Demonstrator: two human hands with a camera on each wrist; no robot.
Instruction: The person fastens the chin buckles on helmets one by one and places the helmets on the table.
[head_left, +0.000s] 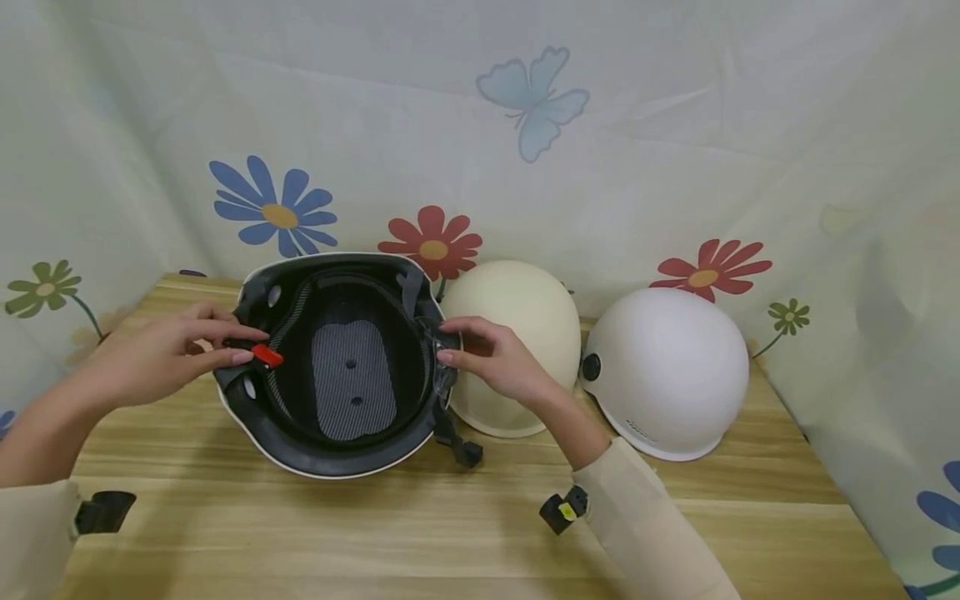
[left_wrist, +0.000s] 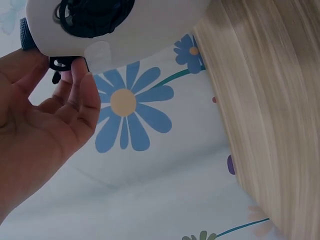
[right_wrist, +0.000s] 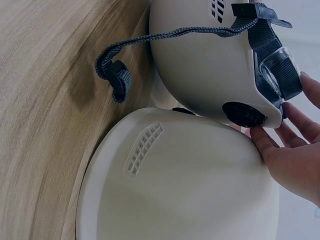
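An upturned helmet [head_left: 288, 446], its black padded inside facing up, is between both hands. At its left side my left hand [head_left: 168, 354] pinches a black strap buckle with a red tab [head_left: 267, 356] between thumb and forefinger. The left wrist view shows those fingers right at the edge of the white shell [left_wrist: 165, 30]. My right hand [head_left: 498, 358] grips the opposite rim, where a black strap [right_wrist: 272, 47] and a clear plastic piece [right_wrist: 275, 67] sit. From that side a loose strap end with a black clip [head_left: 467, 454] hangs toward the table.
A cream helmet [head_left: 517, 333] stands dome up just right of the upturned one, close behind my right hand. Farther right is a white helmet [head_left: 667, 375], also dome up. All are over a wooden table [head_left: 360, 533] backed by a flower-printed cloth [head_left: 375, 108].
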